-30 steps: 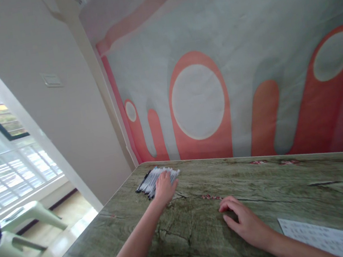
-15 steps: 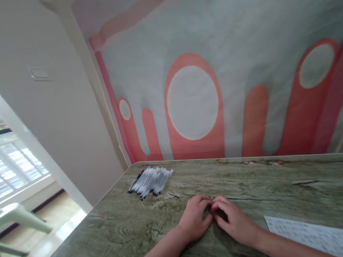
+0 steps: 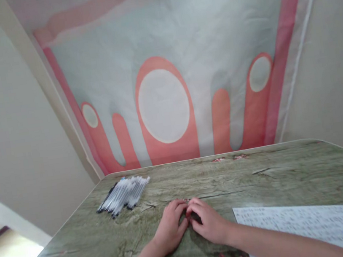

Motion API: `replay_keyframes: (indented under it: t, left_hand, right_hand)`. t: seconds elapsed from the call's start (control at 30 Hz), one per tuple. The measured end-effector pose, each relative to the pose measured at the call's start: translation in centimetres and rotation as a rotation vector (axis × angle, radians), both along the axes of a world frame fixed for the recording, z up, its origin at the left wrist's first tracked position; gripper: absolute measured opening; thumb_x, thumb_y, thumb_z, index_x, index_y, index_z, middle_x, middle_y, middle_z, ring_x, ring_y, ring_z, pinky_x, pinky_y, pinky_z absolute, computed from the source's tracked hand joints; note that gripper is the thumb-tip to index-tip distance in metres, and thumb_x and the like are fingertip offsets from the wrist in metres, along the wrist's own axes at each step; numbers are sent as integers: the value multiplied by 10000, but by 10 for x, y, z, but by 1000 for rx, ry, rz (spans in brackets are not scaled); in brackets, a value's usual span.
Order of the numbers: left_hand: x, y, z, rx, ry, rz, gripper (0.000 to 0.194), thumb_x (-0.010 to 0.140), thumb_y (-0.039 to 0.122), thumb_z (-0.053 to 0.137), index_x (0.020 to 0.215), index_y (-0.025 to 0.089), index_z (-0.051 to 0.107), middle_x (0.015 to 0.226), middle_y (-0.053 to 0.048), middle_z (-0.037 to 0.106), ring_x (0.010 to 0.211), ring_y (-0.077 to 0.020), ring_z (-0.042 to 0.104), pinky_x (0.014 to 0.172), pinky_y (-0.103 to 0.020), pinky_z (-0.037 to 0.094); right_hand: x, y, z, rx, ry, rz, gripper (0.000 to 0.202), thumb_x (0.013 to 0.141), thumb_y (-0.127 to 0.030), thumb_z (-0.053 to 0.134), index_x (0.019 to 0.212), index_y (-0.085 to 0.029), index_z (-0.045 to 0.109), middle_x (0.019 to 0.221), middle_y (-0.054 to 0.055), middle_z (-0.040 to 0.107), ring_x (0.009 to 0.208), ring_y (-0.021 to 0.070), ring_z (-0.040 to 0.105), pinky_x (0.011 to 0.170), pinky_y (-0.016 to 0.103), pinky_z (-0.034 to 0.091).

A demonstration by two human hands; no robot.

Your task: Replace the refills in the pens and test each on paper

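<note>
My left hand (image 3: 172, 226) rests on the wood-patterned table, its fingers curved and its fingertips meeting those of my right hand (image 3: 207, 221). Nothing can be made out between the touching fingertips. Both hands have bent fingers with thumbs pointing inward. Up and to the left of my left hand lies a row of white pens (image 3: 125, 194) with dark tips, side by side. A sheet of paper (image 3: 312, 223) covered in writing lies at the right, partly under my right forearm.
The table (image 3: 88, 242) has a green-brown wood print with pink flower patterns. Behind it, a wall covering (image 3: 86, 64) shows pink and coral shapes. A strip of bright floor (image 3: 4, 254) shows at the lower left.
The view has turned to the right, so the pens and hands appear further left and more of the paper shows. The hands keep the same pose, fingertips together.
</note>
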State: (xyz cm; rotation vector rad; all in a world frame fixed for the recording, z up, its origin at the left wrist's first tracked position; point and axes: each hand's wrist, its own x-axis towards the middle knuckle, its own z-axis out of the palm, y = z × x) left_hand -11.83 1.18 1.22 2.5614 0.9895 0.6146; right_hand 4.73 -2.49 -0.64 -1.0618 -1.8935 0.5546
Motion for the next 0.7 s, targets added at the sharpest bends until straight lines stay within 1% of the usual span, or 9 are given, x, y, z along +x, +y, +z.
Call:
replay_keyframes:
  t: [0.2,0.57,0.7]
  left_hand:
    - [1,-1,3,-7,1,-3,291,804,203,460,1079,222,552,1148,-78,521,1094,-215,443,955,-376,338]
    - [-1,-3,2,5,13,7,306,781,191,492,1082,223,542,1141,-63,521,1090,-197,447,951,-342,342]
    - [-4,0,-1,7,-29,-14,293,825,190,426,1102,216,518,1121,-63,537,1082,-178,457,956,-331,346]
  right_hand:
    - [1,0,2,2,-2,2,199,702,-50,490,835,-189,541,905,33,508,886,158,480,803,294,397]
    - [-1,-1,2,-19,-3,25,223,701,-34,471,839,-196,540,900,39,513,882,171,486,798,308,400]
    - [0,-1,1,-24,-14,22,249,691,-30,470,868,-193,534,917,45,509,895,175,482,810,314,397]
